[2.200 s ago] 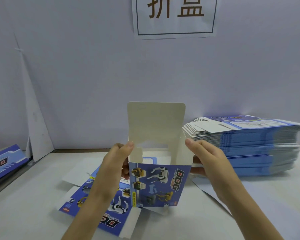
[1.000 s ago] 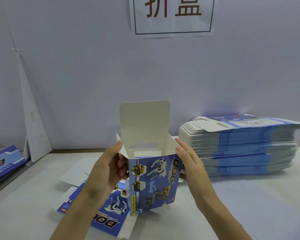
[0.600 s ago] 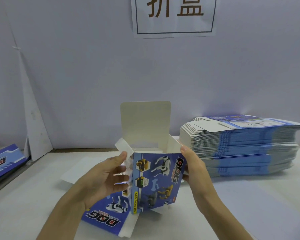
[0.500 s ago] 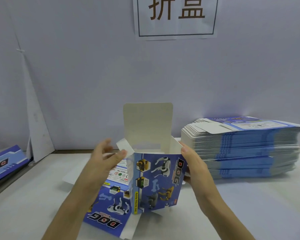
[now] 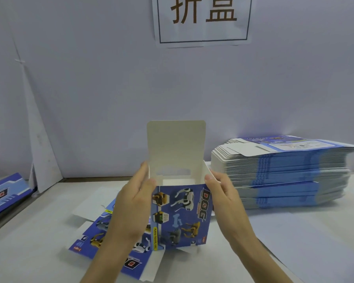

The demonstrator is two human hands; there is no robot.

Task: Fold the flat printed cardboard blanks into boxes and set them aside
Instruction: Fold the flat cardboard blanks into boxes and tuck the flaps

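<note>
At the centre of the frame the box stands upright on the tabletop, lid raised. I judge the side flaps come next: fold each inward squarely on its crease, walls kept true, before lowering the lid. My left hand lies against the left wall, fingers straight and together, pressing. My right hand pinches the right top edge, thumb in front. A stack of blanks sits at right, and one flat blank lies under my left wrist.

Bare table lies near left; the stack of blanks blocks the right, the wall the back.
</note>
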